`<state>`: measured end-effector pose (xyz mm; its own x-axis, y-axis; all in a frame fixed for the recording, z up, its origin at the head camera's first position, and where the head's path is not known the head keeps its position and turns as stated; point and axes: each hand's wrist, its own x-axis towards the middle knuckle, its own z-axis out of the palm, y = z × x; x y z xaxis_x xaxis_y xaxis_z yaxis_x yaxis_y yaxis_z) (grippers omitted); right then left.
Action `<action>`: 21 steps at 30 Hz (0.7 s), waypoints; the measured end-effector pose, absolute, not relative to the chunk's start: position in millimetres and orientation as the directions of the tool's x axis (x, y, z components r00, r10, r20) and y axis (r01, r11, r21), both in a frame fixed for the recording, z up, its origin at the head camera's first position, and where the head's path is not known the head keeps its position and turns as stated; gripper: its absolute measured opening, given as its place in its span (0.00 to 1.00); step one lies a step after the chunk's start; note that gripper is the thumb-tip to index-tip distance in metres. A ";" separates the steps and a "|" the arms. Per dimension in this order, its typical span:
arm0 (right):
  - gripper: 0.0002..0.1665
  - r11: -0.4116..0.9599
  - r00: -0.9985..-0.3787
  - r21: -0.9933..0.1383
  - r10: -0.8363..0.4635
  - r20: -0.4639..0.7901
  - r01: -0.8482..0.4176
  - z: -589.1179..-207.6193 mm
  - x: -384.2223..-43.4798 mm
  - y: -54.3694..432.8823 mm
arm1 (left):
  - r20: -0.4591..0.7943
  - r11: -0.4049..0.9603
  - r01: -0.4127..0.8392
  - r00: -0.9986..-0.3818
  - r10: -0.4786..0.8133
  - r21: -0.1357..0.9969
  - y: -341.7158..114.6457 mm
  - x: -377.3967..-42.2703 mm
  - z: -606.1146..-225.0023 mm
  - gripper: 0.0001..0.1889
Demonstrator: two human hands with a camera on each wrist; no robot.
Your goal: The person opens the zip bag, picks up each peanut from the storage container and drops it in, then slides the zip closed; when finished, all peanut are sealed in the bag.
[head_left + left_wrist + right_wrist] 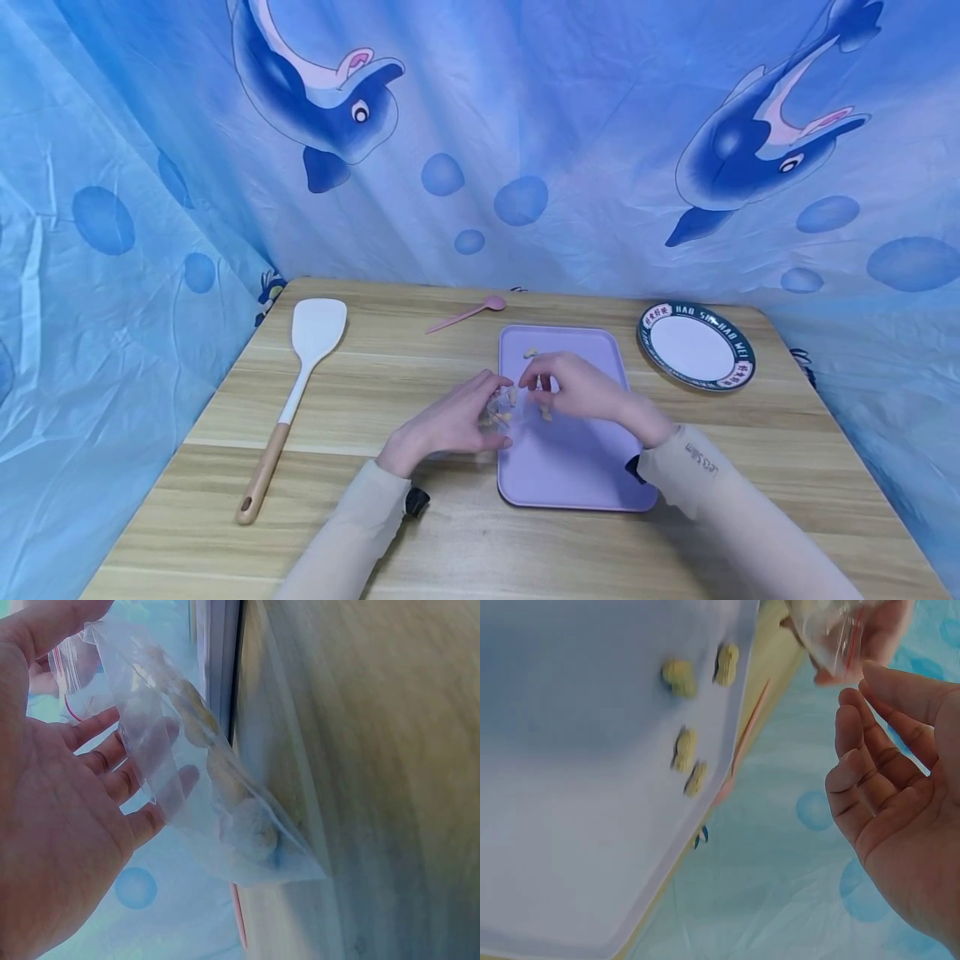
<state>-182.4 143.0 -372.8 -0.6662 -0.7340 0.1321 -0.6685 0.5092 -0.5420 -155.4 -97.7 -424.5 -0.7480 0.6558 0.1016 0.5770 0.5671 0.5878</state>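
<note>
A clear zip bag [180,750] with several peanuts [225,776] inside is held in my left hand [457,417], between the thumb and the fingers. In the left wrist view the bag hangs slanted, its peanuts in the lower part. Just right of the bag, over the purple tray [573,483], is my right hand [573,385]. Its fingers are loosely bent near the bag's red-striped zip edge [853,641], and nothing shows between them. Several loose peanuts [684,748] lie on the tray in the right wrist view.
Behind the tray lies a small pink spoon [467,315]. A white spatula [300,387] with a wooden handle is at the left of the wooden table [420,367]. A green-rimmed plate [693,346] stands at the back right. A blue dolphin-print curtain [570,100] hangs behind.
</note>
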 end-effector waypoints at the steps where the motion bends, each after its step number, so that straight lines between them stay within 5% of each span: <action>1: 0.09 0.507 -0.668 -0.542 -0.730 0.143 -0.670 -371.9 -184.9 143.9 | 0.101 0.567 0.576 -0.748 0.656 0.589 -97.7 -155.3 -424.1 0.42; 21: 0.08 0.584 -0.747 -0.551 -0.654 0.115 -0.596 -382.5 -242.4 156.5 | 0.094 0.573 0.573 -0.750 0.655 0.586 -98.4 -154.7 -422.7 0.41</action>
